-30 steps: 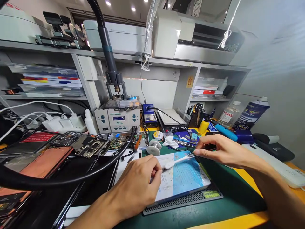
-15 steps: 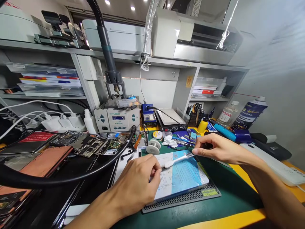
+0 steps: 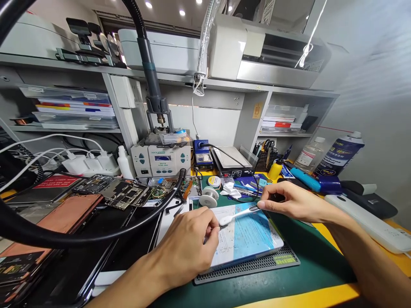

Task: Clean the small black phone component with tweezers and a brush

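Note:
A slim white tool [image 3: 239, 215] with a rounded white head lies slantwise over a blue-and-white printed box [image 3: 250, 235]. My right hand [image 3: 285, 200] pinches its far end between thumb and fingers. Beside the rounded head, my left hand [image 3: 195, 246] is closed at the box's left part, fingertips pressed together around something too small to name. The box rests on a grey perforated pad [image 3: 257, 267] on the green mat [image 3: 308, 273].
Phone boards [image 3: 123, 192] and opened phones [image 3: 69, 218] lie at the left. A black hose [image 3: 105, 239] arches across them. A solder spool [image 3: 208, 197] stands behind the box. A white device [image 3: 366, 222] lies at the right, near bottles [image 3: 306, 155].
The whole view has shifted slightly, moving the scene a little to the right. Both hands keep nearly the same pose around the white tool.

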`<action>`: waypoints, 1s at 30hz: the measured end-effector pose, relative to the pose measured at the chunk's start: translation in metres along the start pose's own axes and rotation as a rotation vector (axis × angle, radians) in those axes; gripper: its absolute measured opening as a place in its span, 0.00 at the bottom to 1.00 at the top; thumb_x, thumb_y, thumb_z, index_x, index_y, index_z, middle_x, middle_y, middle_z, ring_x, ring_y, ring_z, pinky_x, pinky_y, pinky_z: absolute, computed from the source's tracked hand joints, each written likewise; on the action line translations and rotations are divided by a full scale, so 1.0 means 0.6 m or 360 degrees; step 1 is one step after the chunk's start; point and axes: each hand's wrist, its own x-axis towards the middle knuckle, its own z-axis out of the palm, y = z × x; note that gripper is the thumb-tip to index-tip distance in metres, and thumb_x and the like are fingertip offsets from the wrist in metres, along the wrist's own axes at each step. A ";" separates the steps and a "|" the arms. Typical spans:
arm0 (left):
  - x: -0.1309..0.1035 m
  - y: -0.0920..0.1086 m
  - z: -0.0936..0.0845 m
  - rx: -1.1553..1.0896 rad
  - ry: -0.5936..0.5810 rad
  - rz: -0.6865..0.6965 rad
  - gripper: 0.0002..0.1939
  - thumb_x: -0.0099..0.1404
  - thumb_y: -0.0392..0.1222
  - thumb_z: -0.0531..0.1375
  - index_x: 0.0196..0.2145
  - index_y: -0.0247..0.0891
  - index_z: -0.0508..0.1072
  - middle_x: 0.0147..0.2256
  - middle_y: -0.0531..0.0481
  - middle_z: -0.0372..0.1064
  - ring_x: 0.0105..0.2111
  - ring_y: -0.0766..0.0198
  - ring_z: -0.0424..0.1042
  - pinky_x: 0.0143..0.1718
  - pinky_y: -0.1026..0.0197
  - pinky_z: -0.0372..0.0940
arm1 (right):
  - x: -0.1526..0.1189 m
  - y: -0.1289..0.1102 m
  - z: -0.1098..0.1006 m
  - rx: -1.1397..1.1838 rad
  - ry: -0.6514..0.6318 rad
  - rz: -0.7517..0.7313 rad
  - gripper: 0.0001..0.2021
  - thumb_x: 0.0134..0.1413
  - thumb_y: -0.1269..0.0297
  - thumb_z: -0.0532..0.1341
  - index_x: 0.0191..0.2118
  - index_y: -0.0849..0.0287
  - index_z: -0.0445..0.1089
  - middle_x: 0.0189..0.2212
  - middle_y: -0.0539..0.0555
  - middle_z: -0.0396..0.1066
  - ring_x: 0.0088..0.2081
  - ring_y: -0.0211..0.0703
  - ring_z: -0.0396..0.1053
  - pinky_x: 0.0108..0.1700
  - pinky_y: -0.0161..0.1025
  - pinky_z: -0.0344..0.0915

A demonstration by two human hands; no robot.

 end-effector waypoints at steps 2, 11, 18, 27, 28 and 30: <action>0.000 0.001 -0.001 0.0002 -0.0008 -0.0002 0.08 0.71 0.33 0.60 0.32 0.39 0.72 0.28 0.57 0.68 0.27 0.65 0.67 0.31 0.61 0.58 | -0.002 -0.001 -0.001 -0.0004 -0.0022 0.0002 0.29 0.57 0.31 0.71 0.31 0.57 0.80 0.28 0.52 0.75 0.33 0.49 0.68 0.35 0.42 0.61; 0.001 0.003 -0.004 0.0020 -0.0026 -0.0014 0.09 0.73 0.35 0.64 0.33 0.38 0.73 0.28 0.58 0.68 0.28 0.66 0.67 0.31 0.62 0.61 | 0.001 0.002 -0.002 0.0034 -0.0056 -0.0003 0.31 0.57 0.29 0.70 0.32 0.58 0.80 0.29 0.51 0.74 0.33 0.48 0.68 0.36 0.42 0.62; 0.000 0.001 -0.004 0.0023 -0.0025 -0.0027 0.10 0.74 0.37 0.65 0.33 0.38 0.73 0.28 0.58 0.67 0.27 0.66 0.66 0.32 0.62 0.63 | 0.001 0.002 -0.007 0.0005 -0.0031 0.0029 0.30 0.54 0.30 0.72 0.29 0.58 0.79 0.26 0.49 0.70 0.29 0.44 0.63 0.32 0.40 0.57; 0.000 0.002 -0.002 0.0015 -0.0030 -0.0015 0.09 0.73 0.35 0.64 0.33 0.38 0.73 0.28 0.58 0.67 0.27 0.66 0.66 0.32 0.62 0.61 | 0.002 -0.001 -0.001 0.0013 -0.0075 0.0031 0.31 0.54 0.28 0.71 0.31 0.58 0.79 0.27 0.50 0.71 0.31 0.46 0.64 0.33 0.40 0.59; 0.000 0.002 -0.003 0.0016 -0.0029 -0.0015 0.08 0.73 0.35 0.64 0.33 0.38 0.73 0.28 0.58 0.67 0.27 0.66 0.66 0.31 0.62 0.60 | 0.002 0.000 0.000 0.0019 -0.0080 0.0030 0.31 0.55 0.28 0.71 0.31 0.58 0.78 0.27 0.50 0.71 0.31 0.46 0.64 0.34 0.40 0.59; 0.000 0.003 -0.005 0.0023 -0.0023 -0.0021 0.09 0.72 0.34 0.64 0.32 0.39 0.72 0.28 0.58 0.66 0.27 0.66 0.65 0.31 0.62 0.58 | 0.004 0.001 0.003 0.0034 -0.0095 0.0024 0.31 0.56 0.29 0.70 0.32 0.58 0.78 0.28 0.50 0.70 0.32 0.46 0.64 0.34 0.41 0.59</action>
